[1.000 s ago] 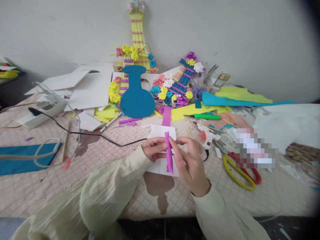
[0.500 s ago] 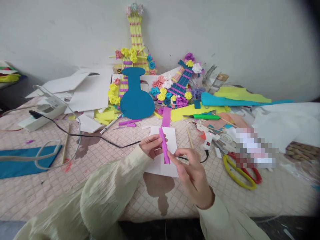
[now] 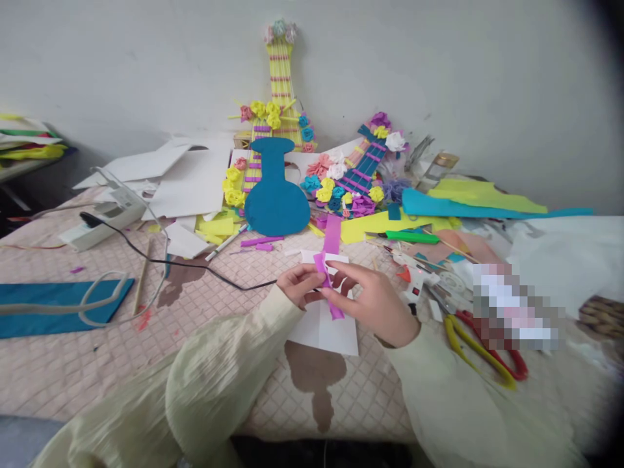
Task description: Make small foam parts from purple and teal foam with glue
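A narrow, folded strip of purple crepe paper [image 3: 336,309] hangs between my two hands over a white sheet [image 3: 331,341]. My left hand [image 3: 298,283] pinches it near its middle from the left. From the right, my right hand [image 3: 377,300] has its index finger and thumb on the strip, the other fingers curled behind it. My fingers hide part of the strip's middle. Past the white sheet lies a flat purple strip [image 3: 333,235], and beyond to the left stands a blue guitar-shaped cutout [image 3: 277,208].
On the right lie a glue gun [image 3: 414,276], scissors with yellow and red handles [image 3: 458,341] and a green cutter [image 3: 412,237]. Flower-decorated paper guitars [image 3: 280,78] lean at the wall. A black cord [image 3: 180,262] runs from a power strip [image 3: 100,224] at left.
My right hand has moved up along the purple strip and now grips it with thumb and index finger, where before one fingertip touched its lower part. The whole view has shifted slightly.
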`<action>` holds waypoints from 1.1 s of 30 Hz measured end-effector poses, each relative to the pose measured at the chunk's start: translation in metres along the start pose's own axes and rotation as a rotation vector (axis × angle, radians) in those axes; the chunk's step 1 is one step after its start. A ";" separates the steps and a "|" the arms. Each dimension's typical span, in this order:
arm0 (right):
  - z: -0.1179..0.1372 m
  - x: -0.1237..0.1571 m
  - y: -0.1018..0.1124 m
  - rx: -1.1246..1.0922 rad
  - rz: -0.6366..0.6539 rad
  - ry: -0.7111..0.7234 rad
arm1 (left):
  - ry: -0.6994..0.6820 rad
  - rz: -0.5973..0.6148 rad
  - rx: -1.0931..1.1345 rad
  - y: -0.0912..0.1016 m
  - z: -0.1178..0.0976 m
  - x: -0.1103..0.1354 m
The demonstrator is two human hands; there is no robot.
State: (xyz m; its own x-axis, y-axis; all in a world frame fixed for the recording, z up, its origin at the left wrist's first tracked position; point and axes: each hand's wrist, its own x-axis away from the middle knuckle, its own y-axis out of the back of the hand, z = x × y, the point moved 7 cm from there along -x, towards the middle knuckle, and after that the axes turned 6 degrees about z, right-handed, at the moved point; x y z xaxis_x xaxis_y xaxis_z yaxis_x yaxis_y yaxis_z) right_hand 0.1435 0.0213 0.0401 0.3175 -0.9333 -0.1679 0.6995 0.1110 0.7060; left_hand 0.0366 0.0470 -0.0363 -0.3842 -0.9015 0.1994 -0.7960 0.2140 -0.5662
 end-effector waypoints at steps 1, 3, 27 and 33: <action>-0.002 -0.002 -0.002 -0.027 0.006 -0.022 | -0.005 -0.004 0.007 0.000 0.000 0.000; -0.009 -0.003 -0.005 -0.105 0.029 -0.070 | -0.016 -0.010 0.027 0.000 0.000 0.000; -0.072 0.038 0.059 0.157 -0.456 -0.349 | -0.066 -0.179 -0.029 0.013 -0.003 -0.003; -0.123 0.074 0.082 0.544 -0.394 -0.713 | -0.064 -0.148 -0.030 0.010 -0.003 -0.002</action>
State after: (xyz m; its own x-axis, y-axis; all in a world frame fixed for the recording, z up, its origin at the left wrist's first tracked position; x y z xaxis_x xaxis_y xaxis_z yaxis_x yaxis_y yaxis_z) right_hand 0.3029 0.0032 0.0005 -0.4623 -0.8771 -0.1305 0.2254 -0.2585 0.9393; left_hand 0.0281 0.0523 -0.0404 -0.2315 -0.9460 0.2270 -0.8558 0.0870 -0.5100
